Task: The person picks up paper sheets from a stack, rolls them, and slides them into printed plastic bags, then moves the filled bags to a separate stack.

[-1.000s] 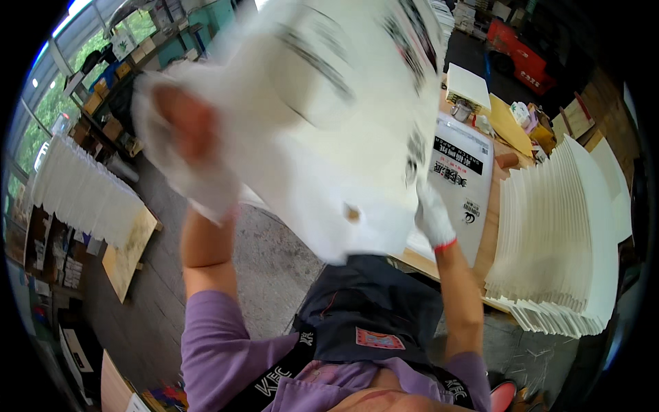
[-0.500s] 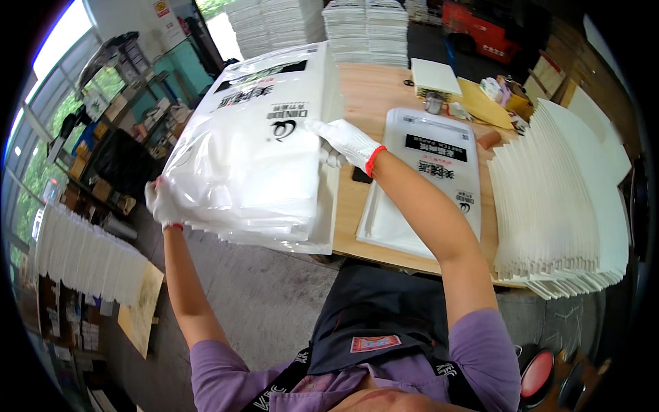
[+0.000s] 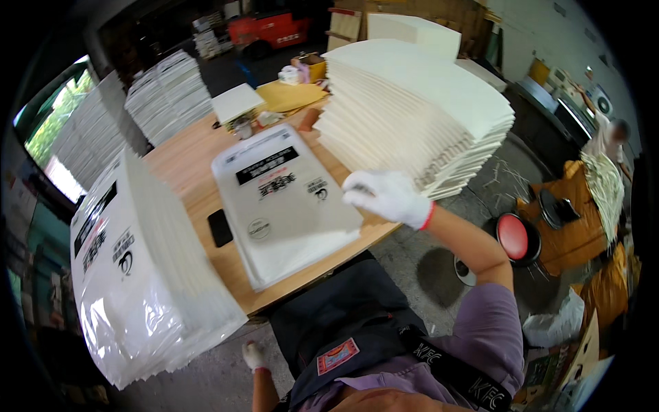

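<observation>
My right hand [image 3: 388, 197], in a white knitted glove with a red cuff, hovers between the flat printed plastic bags [image 3: 288, 220] and the fanned stack of white paper [image 3: 405, 110]. Its fingers are loosely bent, thumb apart, and I see nothing in them. Low beside the table's front edge hangs my left hand [image 3: 254, 355], also gloved; its fingers look loose, and it holds nothing visible. At the left of the table stands a tall pile of paper packs in clear printed bags [image 3: 123, 295], apart from both hands.
A black phone [image 3: 220, 228] lies on the wooden table [image 3: 182, 154] between the two bagged piles. Farther back are a white pad block [image 3: 237, 103], a metal cup [image 3: 242, 128] and yellow paper [image 3: 292, 96]. A red-seated stool [image 3: 512, 238] stands right; another person [image 3: 607, 141] is beyond.
My left hand has let go of the bagged pile and dropped below the table edge. The right hand has moved off it toward the fanned paper. My view has swung right.
</observation>
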Tool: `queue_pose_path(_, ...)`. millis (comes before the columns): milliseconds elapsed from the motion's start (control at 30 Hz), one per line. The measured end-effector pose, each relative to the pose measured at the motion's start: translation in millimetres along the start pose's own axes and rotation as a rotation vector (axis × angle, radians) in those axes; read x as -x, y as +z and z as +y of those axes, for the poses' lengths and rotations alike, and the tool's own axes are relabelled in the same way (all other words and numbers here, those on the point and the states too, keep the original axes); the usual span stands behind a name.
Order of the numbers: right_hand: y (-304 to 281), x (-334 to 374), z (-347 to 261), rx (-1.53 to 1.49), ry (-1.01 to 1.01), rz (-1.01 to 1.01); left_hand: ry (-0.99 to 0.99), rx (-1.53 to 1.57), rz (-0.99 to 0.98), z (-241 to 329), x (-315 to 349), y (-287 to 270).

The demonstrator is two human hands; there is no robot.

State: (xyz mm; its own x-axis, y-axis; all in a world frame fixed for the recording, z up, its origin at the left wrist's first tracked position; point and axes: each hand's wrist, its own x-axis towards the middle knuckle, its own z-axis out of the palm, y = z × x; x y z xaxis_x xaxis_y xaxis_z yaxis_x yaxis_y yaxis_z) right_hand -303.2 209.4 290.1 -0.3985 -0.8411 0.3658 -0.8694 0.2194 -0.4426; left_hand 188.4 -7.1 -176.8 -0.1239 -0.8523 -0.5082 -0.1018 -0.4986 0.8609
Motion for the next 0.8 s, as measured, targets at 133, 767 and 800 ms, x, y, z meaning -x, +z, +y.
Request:
queue_pose_path(133, -77, 40, 55, 0.515, -0.177, 0.615, 0.66, -0.495, -0.345, 120, 103, 165)
queue_pose_path(767, -198, 32, 113, 0.977, -0.503, 0.474, -0.137, 0.187, -1.441, 420, 281, 552)
queue_pose_path(800, -191, 30, 88, 1.001, -0.602, 0.452, -0.193, 0.248, -1.343, 437, 284, 558)
